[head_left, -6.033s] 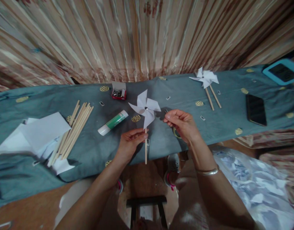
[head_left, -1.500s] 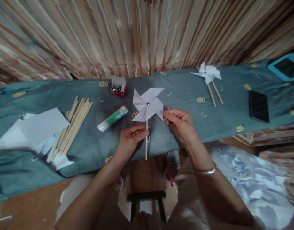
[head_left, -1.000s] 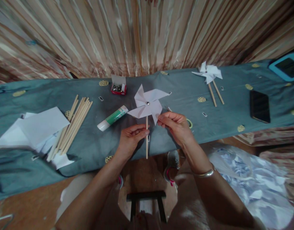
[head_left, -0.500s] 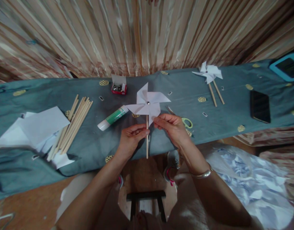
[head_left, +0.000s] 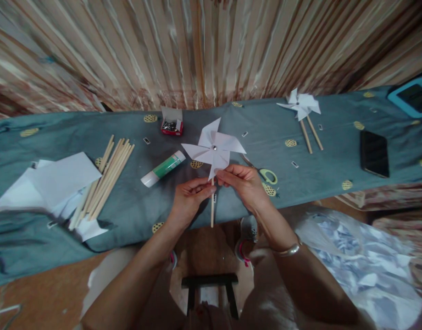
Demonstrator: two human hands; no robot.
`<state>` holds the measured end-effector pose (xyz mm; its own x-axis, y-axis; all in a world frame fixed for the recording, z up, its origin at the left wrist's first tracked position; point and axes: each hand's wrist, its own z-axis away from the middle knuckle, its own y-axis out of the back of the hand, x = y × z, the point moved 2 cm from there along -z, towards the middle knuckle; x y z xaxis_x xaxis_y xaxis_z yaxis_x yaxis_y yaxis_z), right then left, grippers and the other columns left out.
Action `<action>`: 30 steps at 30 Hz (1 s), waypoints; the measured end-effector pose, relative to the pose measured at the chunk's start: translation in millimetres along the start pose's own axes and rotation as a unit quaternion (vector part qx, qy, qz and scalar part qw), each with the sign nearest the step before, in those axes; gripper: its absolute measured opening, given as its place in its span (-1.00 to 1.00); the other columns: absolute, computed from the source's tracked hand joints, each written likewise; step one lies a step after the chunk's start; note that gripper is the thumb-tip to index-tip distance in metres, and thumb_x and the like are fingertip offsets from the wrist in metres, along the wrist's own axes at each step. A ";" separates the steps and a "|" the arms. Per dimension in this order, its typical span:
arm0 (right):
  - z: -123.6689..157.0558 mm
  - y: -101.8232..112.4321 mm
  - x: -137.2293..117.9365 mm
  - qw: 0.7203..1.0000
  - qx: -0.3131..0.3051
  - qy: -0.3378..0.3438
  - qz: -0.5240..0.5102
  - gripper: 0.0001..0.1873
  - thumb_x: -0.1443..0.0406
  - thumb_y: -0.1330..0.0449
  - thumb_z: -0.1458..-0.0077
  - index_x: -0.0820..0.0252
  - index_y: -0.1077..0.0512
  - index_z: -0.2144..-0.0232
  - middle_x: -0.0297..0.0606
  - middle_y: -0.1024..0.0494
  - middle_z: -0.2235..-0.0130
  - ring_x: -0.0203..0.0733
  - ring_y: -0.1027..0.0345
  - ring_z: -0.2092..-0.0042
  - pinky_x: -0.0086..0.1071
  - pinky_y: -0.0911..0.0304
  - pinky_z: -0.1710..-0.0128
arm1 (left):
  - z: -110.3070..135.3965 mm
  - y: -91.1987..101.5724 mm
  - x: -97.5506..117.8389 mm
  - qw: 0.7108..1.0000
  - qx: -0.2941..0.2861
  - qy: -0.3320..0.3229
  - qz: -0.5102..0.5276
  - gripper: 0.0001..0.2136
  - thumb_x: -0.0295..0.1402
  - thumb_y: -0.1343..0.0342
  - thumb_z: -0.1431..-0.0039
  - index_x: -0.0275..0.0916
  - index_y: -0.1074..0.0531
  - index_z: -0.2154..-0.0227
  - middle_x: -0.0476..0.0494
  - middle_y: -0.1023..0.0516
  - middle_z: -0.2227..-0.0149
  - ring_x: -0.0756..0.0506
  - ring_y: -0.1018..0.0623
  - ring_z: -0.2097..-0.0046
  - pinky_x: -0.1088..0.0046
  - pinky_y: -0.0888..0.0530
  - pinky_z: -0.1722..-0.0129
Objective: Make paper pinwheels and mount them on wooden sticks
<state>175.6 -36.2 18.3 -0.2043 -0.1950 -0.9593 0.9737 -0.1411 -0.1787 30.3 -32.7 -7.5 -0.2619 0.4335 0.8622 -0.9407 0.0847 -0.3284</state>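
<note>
- At the centre of the view, just above the near edge of the cloth-covered tabletop [head_left: 335, 151], a white paper pinwheel [head_left: 223, 143] faces up, a shiny pin at its hub and its wooden stick [head_left: 212, 215] pointing to 6 o'clock.
- Below the blades, the left hand [head_left: 188, 201] pinches that stick between its fingers.
- At 5 o'clock from the hub, the right hand [head_left: 243, 183] has its fingers drawn together at the edge of the lowest blade; whether they grip it or only touch it, I cannot tell.
- Near the right hand, at 4 o'clock from the hub, lie green-handled scissors [head_left: 268, 176], partly hidden.
- Toward 10 o'clock sits an open red box [head_left: 172, 127] of small metal pieces; between 8 and 9, a green-and-white tube [head_left: 163, 168], then a bundle of wooden sticks [head_left: 109, 183] beside white paper sheets [head_left: 66, 176].
- At 2 o'clock, overlapping paper blades [head_left: 302, 105] top two sticks; at 3 lies a black phone [head_left: 374, 154].
</note>
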 end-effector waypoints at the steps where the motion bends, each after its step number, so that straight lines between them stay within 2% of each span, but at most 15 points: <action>1: 0.1 -0.6 -0.3 1.000 -0.001 -0.001 0.002 -0.71 0.12 -0.42 0.16 0.16 -0.50 0.66 -0.38 -0.50 0.60 -0.39 -0.23 0.53 -0.41 -0.17 0.44 | 0.1 0.0 0.0 1.000 -0.001 -0.001 0.000 -0.69 -0.29 -0.50 0.37 -0.23 -0.64 0.45 -0.08 -0.67 0.40 -0.03 -0.56 0.39 0.44 -0.51 0.29; 12: 1.3 -2.4 1.3 0.999 -0.012 -0.004 0.032 -0.74 0.11 -0.40 0.15 0.14 -0.52 0.62 -0.40 -0.47 0.60 -0.38 -0.21 0.53 -0.39 -0.22 0.45 | 1.1 -0.9 1.5 1.000 0.005 -0.004 -0.003 -0.67 -0.26 -0.51 0.38 -0.25 -0.64 0.45 -0.09 -0.66 0.42 -0.06 -0.57 0.38 0.39 -0.53 0.27; 19: 5.5 -2.6 1.4 0.998 -0.020 0.011 0.066 -0.63 0.00 -0.43 0.21 0.15 -0.51 0.63 -0.36 -0.51 0.57 -0.33 -0.30 0.50 -0.39 -0.24 0.47 | 0.6 -1.1 1.3 1.000 0.016 0.001 0.021 -0.64 -0.25 -0.52 0.46 -0.24 -0.62 0.49 -0.05 -0.64 0.47 -0.04 -0.56 0.43 0.40 -0.54 0.32; 25: 17.4 1.3 7.6 0.986 -0.005 0.046 0.163 -0.62 0.00 -0.39 0.11 0.18 -0.50 0.59 -0.38 -0.46 0.59 -0.35 -0.20 0.52 -0.43 -0.11 0.52 | 1.0 2.1 7.6 0.999 0.024 -0.006 0.039 -0.68 -0.28 -0.50 0.38 -0.25 -0.63 0.45 -0.07 -0.64 0.44 0.00 -0.54 0.43 0.45 -0.51 0.31; 30: 30.8 -3.1 16.2 0.970 -0.050 0.038 0.237 -0.69 0.04 -0.34 0.00 0.17 -0.54 0.48 -0.37 -0.50 0.54 -0.34 -0.23 0.51 -0.43 -0.09 0.52 | -1.0 5.0 13.5 0.996 0.038 -0.025 0.072 -0.74 -0.32 -0.47 0.35 -0.21 -0.62 0.48 -0.04 -0.64 0.41 0.03 -0.50 0.43 0.49 -0.46 0.34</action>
<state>166.2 -68.7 10.0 0.2720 -0.1417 -0.9518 0.9623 0.0417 0.2687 22.3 -25.6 2.1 -0.4041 0.3914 0.8267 -0.9056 -0.0444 -0.4217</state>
